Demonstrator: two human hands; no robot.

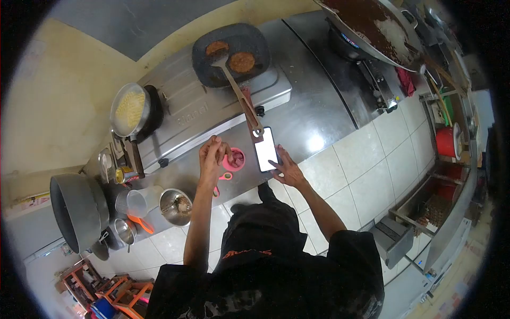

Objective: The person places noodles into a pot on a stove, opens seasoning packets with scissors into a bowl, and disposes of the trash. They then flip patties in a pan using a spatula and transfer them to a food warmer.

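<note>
My right hand (287, 167) is over the near right edge of a phone (266, 151) with a bright white screen. Its fingers are apart, and one digit rests on the screen. My left hand (213, 152) is raised beside a small pink bowl (234, 166) of pinkish pieces, fingers curled together; whether they hold anything is hidden. A spatula (236, 87) leans from a square dark pan (199, 61), its handle end over the phone's top. Two browned patties (243, 62) lie in the pan. Scissors with green and red handles (226, 176) lie below the bowl.
The pan sits on a steel stove (186, 101). A smaller pan (129, 112) holds pale yellow food on the left. A metal bowl (176, 207), a clear plastic jug (146, 201) and a large pot (79, 212) stand nearer. A big wok (372, 32) is at upper right.
</note>
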